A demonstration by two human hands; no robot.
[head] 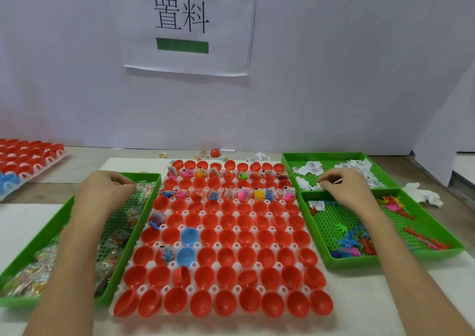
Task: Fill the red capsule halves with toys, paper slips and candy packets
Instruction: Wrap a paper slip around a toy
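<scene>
Nearest, at 6 o'clock, the front row of red capsule halves (226, 276) stands open and empty in a white holder (191, 288) on the table (421, 171). Only the far rows at 12 o'clock, and a few cups at the holder's left side, hold toys and slips. Two blue halves (189, 235) sit left of centre.

At 9 o'clock a green tray (123, 253) carries candy packets (38, 271). The left grip (108, 189) hangs over its far end with fingers curled right at the packets; I cannot tell whether one is pinched.

At 2 o'clock a second green tray (334, 154) holds paper slips (311, 167). The right grip (344, 189) is curled at its near rim, fingertips down among the slips, pinching a thin pale sliver (338, 181) that sticks out.

At 3 o'clock a third green tray (385, 261) holds small coloured toys (347, 245).

A closed red capsule (215, 152) lies at 12 o'clock beyond the holder, below a paper sign (185, 24) on the wall.
</scene>
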